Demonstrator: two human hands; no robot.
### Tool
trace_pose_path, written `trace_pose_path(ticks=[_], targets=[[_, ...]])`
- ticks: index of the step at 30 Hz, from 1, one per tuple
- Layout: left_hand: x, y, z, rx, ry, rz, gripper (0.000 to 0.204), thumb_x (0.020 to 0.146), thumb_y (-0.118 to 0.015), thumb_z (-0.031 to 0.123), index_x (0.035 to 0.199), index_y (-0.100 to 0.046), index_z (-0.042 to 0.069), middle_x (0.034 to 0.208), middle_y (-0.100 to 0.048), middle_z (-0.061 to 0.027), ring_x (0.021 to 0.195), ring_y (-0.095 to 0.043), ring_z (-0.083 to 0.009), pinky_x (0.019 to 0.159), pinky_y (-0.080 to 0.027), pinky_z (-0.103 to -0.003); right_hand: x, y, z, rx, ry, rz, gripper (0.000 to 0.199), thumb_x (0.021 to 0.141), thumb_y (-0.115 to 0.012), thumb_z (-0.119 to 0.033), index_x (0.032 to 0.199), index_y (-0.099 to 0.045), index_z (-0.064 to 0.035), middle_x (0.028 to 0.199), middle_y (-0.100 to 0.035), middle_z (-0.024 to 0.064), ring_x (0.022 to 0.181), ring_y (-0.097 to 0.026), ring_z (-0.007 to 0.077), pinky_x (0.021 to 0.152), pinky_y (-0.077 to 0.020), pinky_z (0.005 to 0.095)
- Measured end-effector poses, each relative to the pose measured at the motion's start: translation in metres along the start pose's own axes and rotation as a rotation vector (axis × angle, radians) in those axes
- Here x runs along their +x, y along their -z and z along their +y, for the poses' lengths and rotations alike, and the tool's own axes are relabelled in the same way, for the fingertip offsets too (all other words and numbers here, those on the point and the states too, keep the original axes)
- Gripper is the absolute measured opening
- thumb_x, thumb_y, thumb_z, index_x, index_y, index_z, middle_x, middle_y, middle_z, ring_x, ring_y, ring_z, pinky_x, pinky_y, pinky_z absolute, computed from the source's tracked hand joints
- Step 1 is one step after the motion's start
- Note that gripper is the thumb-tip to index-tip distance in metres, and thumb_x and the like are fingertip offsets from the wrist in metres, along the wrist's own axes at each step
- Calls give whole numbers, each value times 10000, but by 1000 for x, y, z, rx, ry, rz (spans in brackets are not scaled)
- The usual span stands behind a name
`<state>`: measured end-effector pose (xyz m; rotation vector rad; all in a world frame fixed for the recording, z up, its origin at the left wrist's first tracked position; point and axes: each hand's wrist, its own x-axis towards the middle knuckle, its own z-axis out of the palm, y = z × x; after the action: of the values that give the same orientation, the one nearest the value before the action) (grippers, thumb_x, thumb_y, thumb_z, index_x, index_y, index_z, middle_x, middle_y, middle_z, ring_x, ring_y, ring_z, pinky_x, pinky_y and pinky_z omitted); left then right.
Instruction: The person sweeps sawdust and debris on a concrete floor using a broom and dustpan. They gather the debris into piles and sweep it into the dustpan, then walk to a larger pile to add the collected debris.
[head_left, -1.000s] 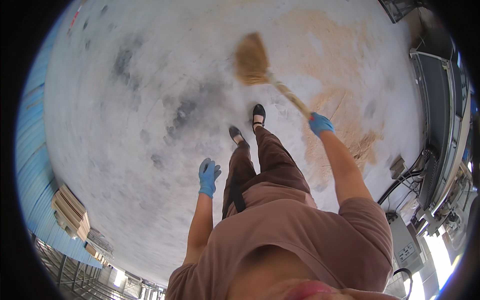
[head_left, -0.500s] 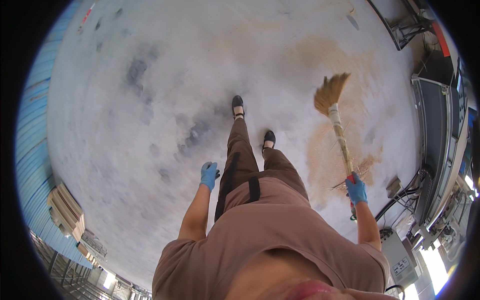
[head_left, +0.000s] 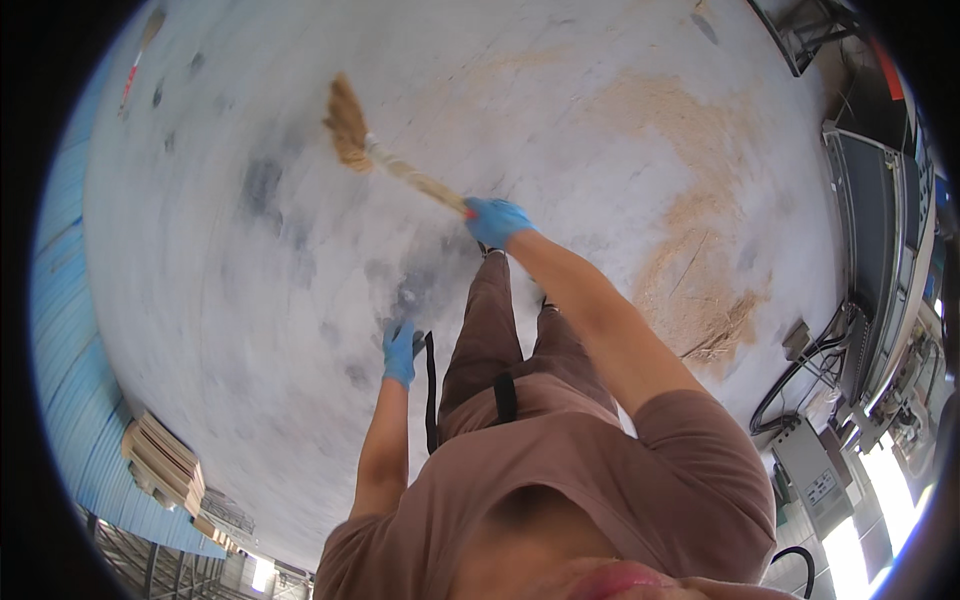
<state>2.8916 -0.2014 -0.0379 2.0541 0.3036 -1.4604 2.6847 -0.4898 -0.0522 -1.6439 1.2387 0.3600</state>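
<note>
One hand, the right hand (head_left: 498,222), clasps the broom (head_left: 402,170) far from its bristles (head_left: 346,125), seemingly for reach toward the left edge of the floor (head_left: 230,370), while the left hand (head_left: 399,352) hangs empty, loosely spread, perhaps for balance.

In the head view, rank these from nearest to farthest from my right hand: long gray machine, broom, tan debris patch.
1. Broom, held in the right hand.
2. Tan debris patch, to that hand's right.
3. Long gray machine, farther right, beyond the patch.
</note>
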Motion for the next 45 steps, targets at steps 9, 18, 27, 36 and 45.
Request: trace_pose_path(ticks=[9,18,27,36,45], targets=[[26,32,15,-14,94,74,422,875,-687,205,1260,-533,126,1107,-612,-77,883,-668,-273,731,-578,-382,68,59,94,-272,-254,42,262,891,-514,-282,1055,-675,-154,980,-705,156,907,-675,373,743,-519,481],[40,-33,69,110,-16,-107,453,861,-699,197,1275,-536,113,1115,-601,-69,891,-653,-247,751,-562,-380,-162,107,299,-55,-825,174,345,917,-515,-296,1205,-630,-146,1140,-667,206,1057,-641,391,876,-512,479],[14,-116,74,218,-112,-142,453,893,-674,221,1302,-524,97,1110,-618,-63,886,-653,-212,733,-562,-363,-317,90,426,-82,-1124,241,341,914,-508,-294,1149,-664,-103,1039,-700,191,884,-693,356,788,-545,470],[-17,-164,18,251,-54,-179,515,893,-674,276,1348,-498,113,1148,-615,-74,921,-641,-230,796,-564,-381,-469,82,338,374,-971,361,577,863,-627,-372,1366,-536,-102,777,-690,181,588,-686,276,537,-542,396],[-33,-158,19,246,-37,-153,453,892,-679,305,1273,-534,106,1108,-621,-53,917,-636,-223,789,-551,-372,-306,99,263,56,-321,-44,539,852,-618,-376,1344,-506,-187,1078,-662,239,1023,-624,424,862,-488,492]])
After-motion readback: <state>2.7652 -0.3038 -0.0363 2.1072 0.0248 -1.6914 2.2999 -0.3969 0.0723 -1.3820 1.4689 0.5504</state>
